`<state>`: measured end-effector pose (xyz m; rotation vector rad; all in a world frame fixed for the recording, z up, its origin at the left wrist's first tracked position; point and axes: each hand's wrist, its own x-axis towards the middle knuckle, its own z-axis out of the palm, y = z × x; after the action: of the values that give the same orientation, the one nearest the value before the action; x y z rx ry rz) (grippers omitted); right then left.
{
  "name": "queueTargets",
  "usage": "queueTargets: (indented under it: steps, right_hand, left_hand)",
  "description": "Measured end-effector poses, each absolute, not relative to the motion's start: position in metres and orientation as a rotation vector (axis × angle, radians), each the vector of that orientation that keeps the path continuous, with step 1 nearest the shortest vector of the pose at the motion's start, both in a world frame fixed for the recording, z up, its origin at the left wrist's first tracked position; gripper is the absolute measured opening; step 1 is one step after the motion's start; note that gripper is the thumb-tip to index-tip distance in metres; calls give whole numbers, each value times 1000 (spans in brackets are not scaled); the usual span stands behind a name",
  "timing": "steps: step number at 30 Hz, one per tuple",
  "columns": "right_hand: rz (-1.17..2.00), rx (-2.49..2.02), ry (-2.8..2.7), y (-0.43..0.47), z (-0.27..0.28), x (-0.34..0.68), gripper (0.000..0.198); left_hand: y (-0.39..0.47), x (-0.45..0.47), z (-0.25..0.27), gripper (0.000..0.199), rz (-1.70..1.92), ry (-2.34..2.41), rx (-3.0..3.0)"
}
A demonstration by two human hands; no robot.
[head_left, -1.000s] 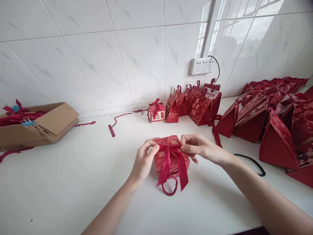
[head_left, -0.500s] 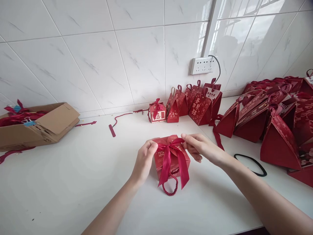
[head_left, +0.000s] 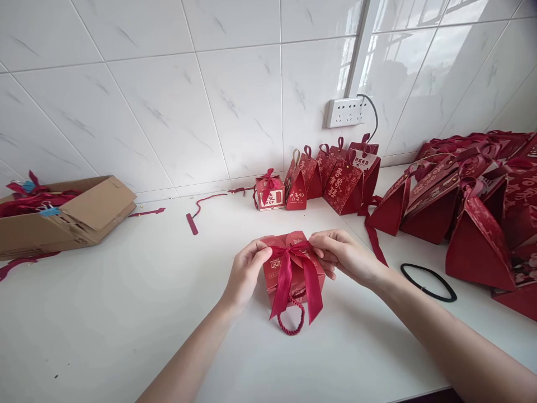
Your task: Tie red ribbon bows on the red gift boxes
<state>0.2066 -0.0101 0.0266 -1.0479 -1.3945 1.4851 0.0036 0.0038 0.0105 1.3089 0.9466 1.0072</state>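
Note:
A small red gift box (head_left: 272, 285) stands on the white table in front of me. Across its top lies a red satin ribbon (head_left: 285, 280) tied in a bow, its two tails hanging over the near side. My left hand (head_left: 247, 271) pinches the bow's left loop at the box's top left edge. At the right edge, my right hand (head_left: 342, 254) has thumb and forefinger closed on the right loop, the other fingers curled beside the box. Below the tails a twisted red cord handle (head_left: 291, 327) loops onto the table.
At left, a cardboard box (head_left: 96, 215) holds red ribbons with blue clips. Several red gift boxes (head_left: 344, 184) stand along the tiled wall, with more piled (head_left: 474, 240) at right. A black elastic band (head_left: 451, 296), a tag on a cord (head_left: 192, 224) and a power socket (head_left: 346, 113) are also here.
My right hand has shifted slightly left, closer to the bow's knot, still pinching the right loop. The left hand keeps its hold, and the box has barely moved.

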Motion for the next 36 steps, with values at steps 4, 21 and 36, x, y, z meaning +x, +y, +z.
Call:
queueTargets:
  steps: [4,21,36]
  right_hand:
    - [1529,-1020,-1306,-8,24,204,32]
    - [1434,-1219,-1863,-18,35,215,41]
    - [1360,-1378,-1863,-6,44,249,31]
  left_hand:
    - [5,4,12,23,989,912,1282]
    - [-8,0,20,52,949,1113,1606]
    - [28,-48,37,18,888,937,1180]
